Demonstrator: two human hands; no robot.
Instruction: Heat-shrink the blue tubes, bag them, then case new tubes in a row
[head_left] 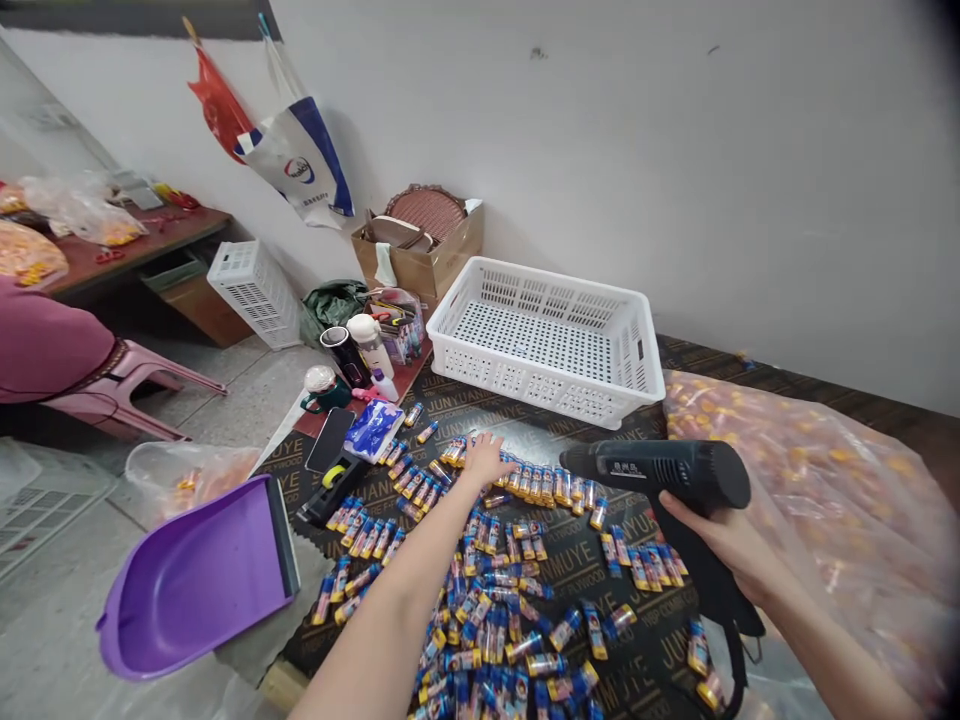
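Many small cylinders with blue and yellow ends (491, 630) lie over the dark printed board. Toward the back, a curved row of them (544, 484) stands side by side. My left hand (486, 458) rests at the left part of that row, fingers spread on or just over the cylinders; whether it grips one is not visible. My right hand (709, 528) is wrapped round the handle of a black heat gun (660, 472). The gun's nozzle points left, close to the right part of the row.
Behind the row sits a white plastic crate (544, 340). A large clear bag of orange pieces (817, 480) lies at the right. Cups, a phone (328, 440) and a tape dispenser (334, 488) are at the left, beyond a purple dustpan (199, 575). A seated person (52, 345) is far left.
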